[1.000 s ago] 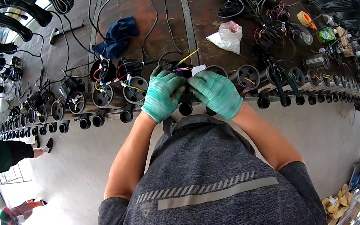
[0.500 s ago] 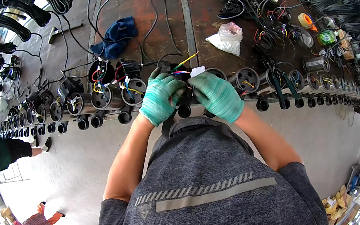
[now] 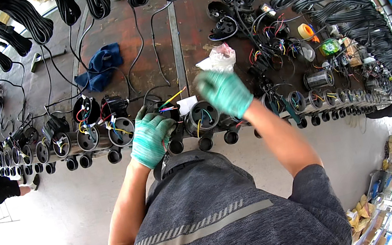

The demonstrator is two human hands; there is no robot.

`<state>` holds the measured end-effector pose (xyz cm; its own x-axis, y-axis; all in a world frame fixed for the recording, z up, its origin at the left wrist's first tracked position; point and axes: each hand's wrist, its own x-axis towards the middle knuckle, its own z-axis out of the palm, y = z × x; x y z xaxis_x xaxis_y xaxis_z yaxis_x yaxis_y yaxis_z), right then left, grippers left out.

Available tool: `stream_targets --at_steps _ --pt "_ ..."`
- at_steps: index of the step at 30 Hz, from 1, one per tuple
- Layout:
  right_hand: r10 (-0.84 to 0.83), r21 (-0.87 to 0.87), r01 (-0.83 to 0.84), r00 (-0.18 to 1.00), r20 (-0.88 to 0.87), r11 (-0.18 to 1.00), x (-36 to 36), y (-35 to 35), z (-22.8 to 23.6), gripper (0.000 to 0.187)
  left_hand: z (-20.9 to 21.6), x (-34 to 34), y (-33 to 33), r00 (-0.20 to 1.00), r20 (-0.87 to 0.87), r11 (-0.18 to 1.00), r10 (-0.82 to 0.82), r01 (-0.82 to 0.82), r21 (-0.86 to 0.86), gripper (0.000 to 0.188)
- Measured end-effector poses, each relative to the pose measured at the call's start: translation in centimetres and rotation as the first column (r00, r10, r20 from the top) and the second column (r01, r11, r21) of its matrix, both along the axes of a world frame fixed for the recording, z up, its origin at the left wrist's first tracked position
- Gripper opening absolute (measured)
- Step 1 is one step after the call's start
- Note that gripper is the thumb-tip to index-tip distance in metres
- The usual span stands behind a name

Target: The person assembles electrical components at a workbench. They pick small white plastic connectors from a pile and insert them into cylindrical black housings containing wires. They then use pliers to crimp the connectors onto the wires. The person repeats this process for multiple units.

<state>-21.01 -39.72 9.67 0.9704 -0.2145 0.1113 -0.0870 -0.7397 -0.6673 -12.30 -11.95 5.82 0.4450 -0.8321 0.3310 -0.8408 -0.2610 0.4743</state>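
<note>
There we had the left hand (image 3: pixel 153 136) curled against a dark cylinder (image 3: pixel 178 133), perhaps steadying it, pinch hidden, while the blurred right hand (image 3: pixel 224 92), grip unclear, hovered near a bag (image 3: pixel 222 56).

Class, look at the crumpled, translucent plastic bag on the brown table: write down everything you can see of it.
The crumpled, translucent plastic bag looks thin, with pinkish tints near its top. A brighter white portion spreads at its left; its contents cannot be told. It rests on the worn brown tabletop, right of the grey strip. The blurred, green-gloved right hand partly hides its lower edge; touch is unclear.
</note>
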Motion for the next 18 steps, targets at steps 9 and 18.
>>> stream_targets --at_steps 9,18 --pt "-0.129 -0.657 -0.372 0.803 -0.582 0.656 8.7 -12.1 -6.5 0.040 0.0 -0.3 -0.2 0.998 0.048 1.000 0.029 -0.029 -0.002 0.018" --pt "0.278 -0.191 -0.588 0.612 -0.741 0.786 5.5 -12.4 -10.4 0.034 -0.1 -0.4 -0.3 0.999 0.022 0.999 0.048 -0.048 0.003 0.020"
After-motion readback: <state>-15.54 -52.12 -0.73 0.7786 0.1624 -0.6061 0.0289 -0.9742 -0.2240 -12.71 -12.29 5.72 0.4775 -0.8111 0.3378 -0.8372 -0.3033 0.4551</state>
